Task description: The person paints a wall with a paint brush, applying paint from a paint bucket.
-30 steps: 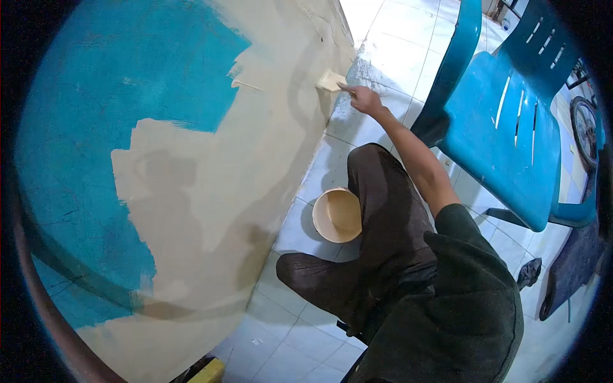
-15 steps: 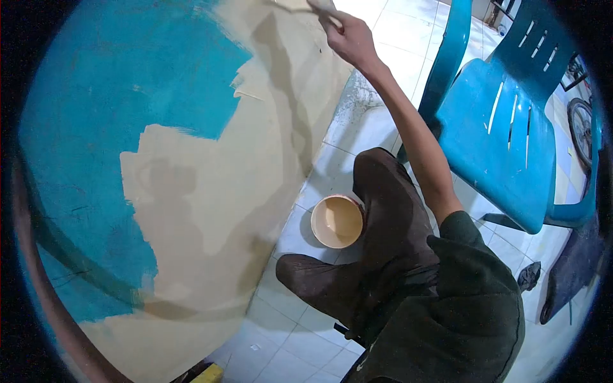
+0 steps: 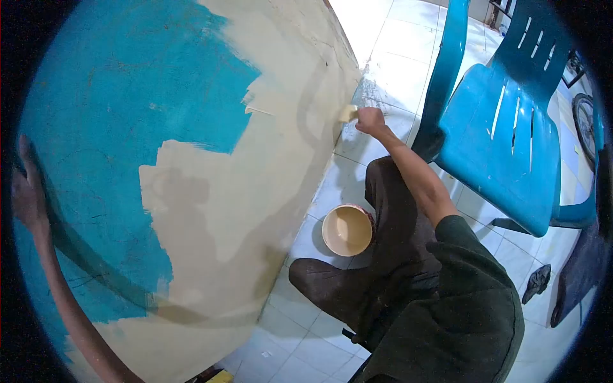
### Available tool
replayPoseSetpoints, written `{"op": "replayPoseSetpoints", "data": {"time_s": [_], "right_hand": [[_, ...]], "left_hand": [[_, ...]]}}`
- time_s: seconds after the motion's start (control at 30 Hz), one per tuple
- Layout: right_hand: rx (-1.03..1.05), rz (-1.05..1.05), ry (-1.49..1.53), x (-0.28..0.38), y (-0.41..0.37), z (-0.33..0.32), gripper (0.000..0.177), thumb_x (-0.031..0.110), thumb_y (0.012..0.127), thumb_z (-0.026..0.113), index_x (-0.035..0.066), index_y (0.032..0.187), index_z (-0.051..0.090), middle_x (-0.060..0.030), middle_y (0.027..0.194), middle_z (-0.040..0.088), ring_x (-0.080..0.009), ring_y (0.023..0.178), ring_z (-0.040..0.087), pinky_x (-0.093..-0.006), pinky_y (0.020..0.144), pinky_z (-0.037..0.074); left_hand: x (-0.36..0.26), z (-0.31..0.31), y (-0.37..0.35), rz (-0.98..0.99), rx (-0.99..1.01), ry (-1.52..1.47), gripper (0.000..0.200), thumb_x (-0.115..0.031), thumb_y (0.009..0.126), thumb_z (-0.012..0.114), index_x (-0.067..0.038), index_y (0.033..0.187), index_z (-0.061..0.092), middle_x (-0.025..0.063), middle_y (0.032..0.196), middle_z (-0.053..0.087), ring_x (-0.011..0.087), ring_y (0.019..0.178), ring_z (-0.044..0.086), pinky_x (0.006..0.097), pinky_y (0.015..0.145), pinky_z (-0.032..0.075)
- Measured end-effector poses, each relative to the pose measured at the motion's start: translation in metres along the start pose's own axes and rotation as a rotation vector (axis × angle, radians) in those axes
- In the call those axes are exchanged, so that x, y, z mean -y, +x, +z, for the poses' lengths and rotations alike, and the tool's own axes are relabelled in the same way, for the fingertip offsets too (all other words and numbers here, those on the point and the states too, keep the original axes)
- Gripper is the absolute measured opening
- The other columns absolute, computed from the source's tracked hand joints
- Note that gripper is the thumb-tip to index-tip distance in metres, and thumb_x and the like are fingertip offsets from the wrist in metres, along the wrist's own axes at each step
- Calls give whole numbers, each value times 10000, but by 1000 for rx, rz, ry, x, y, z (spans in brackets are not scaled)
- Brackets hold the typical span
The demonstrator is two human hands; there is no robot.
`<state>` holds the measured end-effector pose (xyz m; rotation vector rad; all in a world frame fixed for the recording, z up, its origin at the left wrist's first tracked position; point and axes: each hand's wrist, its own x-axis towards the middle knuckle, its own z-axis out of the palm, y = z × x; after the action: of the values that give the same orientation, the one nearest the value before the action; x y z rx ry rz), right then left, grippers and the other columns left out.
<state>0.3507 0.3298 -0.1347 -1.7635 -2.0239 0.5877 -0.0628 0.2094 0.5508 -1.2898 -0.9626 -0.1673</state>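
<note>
From my remote seat the wall takes up everything from 7 to 12 o'clock, its blue surface half covered in cream paint that looks wet and glossy. The tiled floor runs from 12 down to 5 o'clock, and a blue plastic chair stands on it at 2 o'clock, near the person's outstretched arm but apart from it. The person's bent leg lies at 5 o'clock, and just beside the knee, touching or almost so, a round bowl of cream paint sits on the floor. At 9 o'clock the left hand lies flat and open against the wall, holding nothing. At 1 o'clock from centre the right hand is closed around the handle of a brush, whose cream-loaded bristles touch the wall where it meets the floor. I judge the brush light, with a stiff handle and soft bristles that bend under pressure, and likely slick wherever paint has run. The dry handle behind the bristles is the place to take hold, as the hands show
</note>
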Motion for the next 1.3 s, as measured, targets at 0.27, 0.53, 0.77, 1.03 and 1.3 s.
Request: {"op": "replayPoseSetpoints", "data": {"time_s": [0.27, 0.53, 0.77, 1.03, 1.3], "right_hand": [[-158, -99, -124, 84, 27, -129, 364, 173, 737, 579, 247, 1070, 708, -123, 808, 686, -320, 732, 664, -425, 652, 532], [-612, -359, 616, 190, 23, -274, 398, 142, 927, 509, 275, 1294, 588, -127, 982, 696, -267, 818, 677, -336, 764, 524], [-378, -135, 332, 79, 37, -115, 487, 184, 825, 554, 296, 1298, 586, -162, 1016, 681, -360, 923, 651, -430, 791, 511], [12, -82, -73, 39, -27, -77, 410, 223, 770, 580, 200, 1178, 620, -180, 950, 679, -381, 898, 648, -484, 778, 520], [391, -390, -29, 124, -166, -190, 421, 78, 798, 602, 90, 1219, 609, -223, 859, 660, -341, 734, 632, -422, 699, 494]], "left_hand": [[88, 67, -28, -124, 118, -73, 641, -630, 950, 334, -113, 1252, 563, 213, 1140, 572, 342, 1047, 552, 450, 893, 420], [-55, -42, 6, -175, 62, -169, 549, -520, 992, 351, -182, 1423, 387, 186, 1389, 426, 340, 1293, 389, 456, 1071, 310], [13, 9, 3, -28, 3, 73, 596, -554, 979, 354, -187, 1448, 375, 133, 1430, 453, 348, 1276, 466, 470, 1029, 399], [13, 3, -17, -11, 57, 291, 581, -611, 964, 321, -213, 1345, 506, 127, 1284, 581, 304, 1133, 593, 430, 939, 473], [-32, -80, -286, -21, 623, 92, 567, -599, 965, 331, -198, 1326, 506, 125, 1270, 580, 302, 1115, 590, 434, 923, 469]]}}
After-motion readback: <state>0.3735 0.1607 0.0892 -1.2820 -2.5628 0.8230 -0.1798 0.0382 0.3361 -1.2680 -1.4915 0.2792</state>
